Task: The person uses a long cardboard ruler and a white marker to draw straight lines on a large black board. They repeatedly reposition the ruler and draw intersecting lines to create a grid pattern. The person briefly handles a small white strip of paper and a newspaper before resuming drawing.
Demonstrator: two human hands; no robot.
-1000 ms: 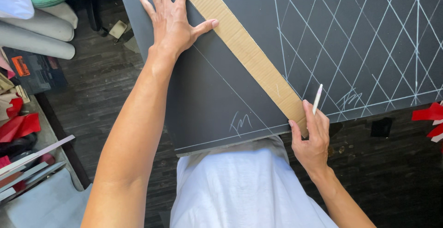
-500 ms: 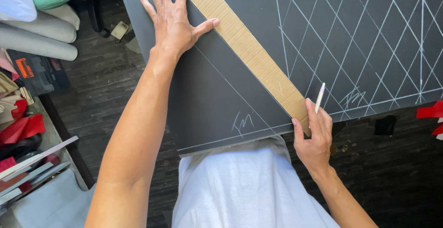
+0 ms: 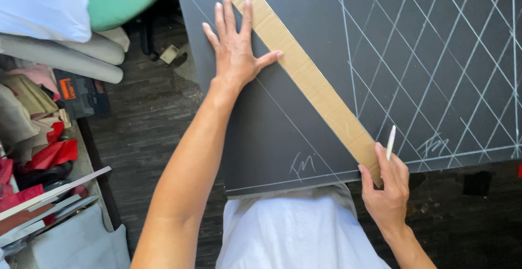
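Head view: left hand (image 3: 235, 57) lies flat, fingers spread, touching the cardboard strip (image 3: 304, 76); right hand (image 3: 387, 190) pinches white chalk (image 3: 390, 143) at its lower end.

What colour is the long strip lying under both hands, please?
The long strip is plain cardboard brown, seen in the head view.

Very little differs from the earlier pictures. The right hand (image 3: 387, 188) now sits slightly lower and further right in view than a second ago, and the white chalk pencil (image 3: 390, 142) it holds stands a touch more upright beside the lower end of the cardboard strip (image 3: 304, 73). The left hand (image 3: 235, 51) shows at almost the same spot, only a shade lower. The whole view drifts a little, so the dark sheet (image 3: 283, 138) lies marginally further right.
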